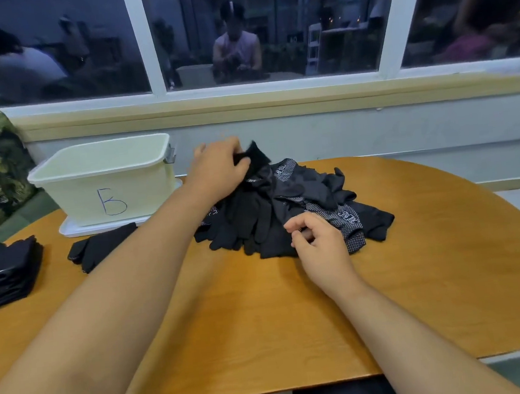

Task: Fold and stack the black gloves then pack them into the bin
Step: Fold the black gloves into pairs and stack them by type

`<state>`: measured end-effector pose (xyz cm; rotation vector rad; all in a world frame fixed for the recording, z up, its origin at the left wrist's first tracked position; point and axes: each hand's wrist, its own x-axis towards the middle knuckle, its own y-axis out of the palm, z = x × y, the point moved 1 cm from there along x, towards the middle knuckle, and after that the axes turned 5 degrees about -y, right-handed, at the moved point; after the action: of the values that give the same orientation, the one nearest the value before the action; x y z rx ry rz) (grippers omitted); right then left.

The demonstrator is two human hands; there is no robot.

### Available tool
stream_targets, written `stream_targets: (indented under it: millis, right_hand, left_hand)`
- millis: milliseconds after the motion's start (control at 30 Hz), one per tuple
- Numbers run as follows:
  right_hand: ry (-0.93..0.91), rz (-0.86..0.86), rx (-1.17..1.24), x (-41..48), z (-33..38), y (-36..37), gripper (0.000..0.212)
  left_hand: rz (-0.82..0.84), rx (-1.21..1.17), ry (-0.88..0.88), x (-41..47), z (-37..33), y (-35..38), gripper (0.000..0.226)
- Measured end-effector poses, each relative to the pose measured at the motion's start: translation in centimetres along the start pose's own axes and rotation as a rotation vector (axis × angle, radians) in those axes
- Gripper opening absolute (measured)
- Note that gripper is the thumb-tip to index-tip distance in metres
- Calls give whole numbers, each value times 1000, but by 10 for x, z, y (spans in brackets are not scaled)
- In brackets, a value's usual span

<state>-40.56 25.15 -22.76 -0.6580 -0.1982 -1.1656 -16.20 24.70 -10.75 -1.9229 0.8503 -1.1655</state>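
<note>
Glove (pixel 256 155), limp, light and likely best taken by its cuff, sits pinched in the left hand (pixel 217 167) at centre frame, the right hand (pixel 318 242) loosely curled, empty, against the pile (pixel 284 200).

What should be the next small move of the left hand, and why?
Probably lift the glove free of the pile and lay it flat on the bare table nearer the body. The left hand grips its raised end at the pile's top, and it cannot be folded in the heap.
</note>
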Motion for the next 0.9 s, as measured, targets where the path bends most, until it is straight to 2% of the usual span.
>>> stream_targets:
  millis: [133,267,433,567,667,733,833,900]
  right_hand:
    - [-13,45,-23,2,3,1,31]
    - [-22,67,-33,-1,4,2,30]
    - [-41,70,-46,-3,6,1,30]
    - [-50,83,-45,-4,4,1,29]
    - [-46,80,-26,-4,3,1,29]
    - [-38,87,-23,-4,2,1,29]
    - [-38,113,-44,-4,3,1,30]
    - [-32,125,-43,-4,4,0,29]
  left_hand:
    - [-175,-276,-124,-26,17,-32,31]
    - [-221,-575,-206,-45,30,-60,28]
    - [-267,-532,-221,-66,48,-78,31]
    - [-299,-237,-86,-95,52,-81,36]
    - [-208,-2,61,-143,49,-59,31]
    - [-49,83,205,-182,47,-37,26]
    - [285,86,338,-231,55,-18,40]
    - [359,18,320,-245,63,-19,45]
